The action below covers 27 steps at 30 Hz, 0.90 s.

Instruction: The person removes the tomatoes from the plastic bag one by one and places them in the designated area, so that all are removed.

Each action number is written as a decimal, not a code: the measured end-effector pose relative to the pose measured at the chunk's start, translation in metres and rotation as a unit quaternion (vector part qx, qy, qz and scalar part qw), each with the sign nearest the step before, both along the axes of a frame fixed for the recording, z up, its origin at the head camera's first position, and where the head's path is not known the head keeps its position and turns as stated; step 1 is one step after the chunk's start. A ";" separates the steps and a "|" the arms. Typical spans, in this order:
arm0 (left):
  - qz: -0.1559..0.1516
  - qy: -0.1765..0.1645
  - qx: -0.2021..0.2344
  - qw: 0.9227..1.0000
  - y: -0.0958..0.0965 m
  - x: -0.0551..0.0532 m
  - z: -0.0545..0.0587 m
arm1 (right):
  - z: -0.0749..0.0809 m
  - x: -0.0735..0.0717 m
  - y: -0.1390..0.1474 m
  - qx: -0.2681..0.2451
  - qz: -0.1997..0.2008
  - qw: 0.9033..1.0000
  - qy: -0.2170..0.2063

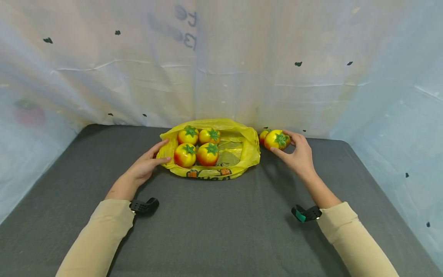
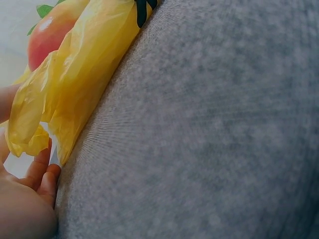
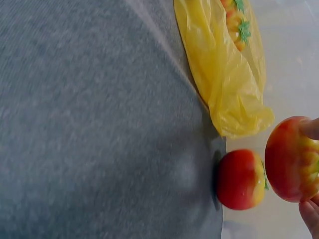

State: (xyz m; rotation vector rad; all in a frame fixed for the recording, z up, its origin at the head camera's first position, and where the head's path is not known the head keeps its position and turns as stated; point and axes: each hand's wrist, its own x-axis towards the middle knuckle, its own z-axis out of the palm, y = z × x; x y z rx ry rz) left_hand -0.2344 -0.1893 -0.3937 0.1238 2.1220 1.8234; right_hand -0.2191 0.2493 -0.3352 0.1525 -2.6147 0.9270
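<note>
An open yellow plastic bag (image 1: 250, 152) lies on the table, with several glossy red-and-yellow artificial tomatoes (image 1: 185, 155) in its left and middle part. My left hand (image 1: 143, 167) grips the bag's left end between thumb and fingers; thin plastic folds (image 2: 30, 119) show between them in the left wrist view. To the right of the bag, my right hand (image 1: 299, 156) holds another tomato (image 1: 275, 140) between thumb and fingers, raised above the table. Just beyond it one more tomato (image 3: 240, 179) stands on the table beside the bag, partly hidden in the head view.
The dark grey table (image 1: 221, 223) ends just behind the bag. A pale plastic sheet (image 1: 242, 77) with dark marks hangs along the back, and more sheeting stands at both sides. Each wrist carries a black strap (image 1: 143, 206).
</note>
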 end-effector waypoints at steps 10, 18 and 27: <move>0.002 -0.002 -0.002 1.000 -0.001 0.001 -0.001 | -0.001 0.003 0.013 0.007 -0.018 1.000 -0.005; 0.002 0.000 -0.003 1.000 -0.001 0.000 -0.001 | -0.005 0.002 0.026 0.014 -0.035 0.999 -0.015; -0.002 0.004 -0.002 1.000 -0.001 0.000 -0.001 | -0.008 -0.001 0.041 0.010 -0.047 0.998 -0.039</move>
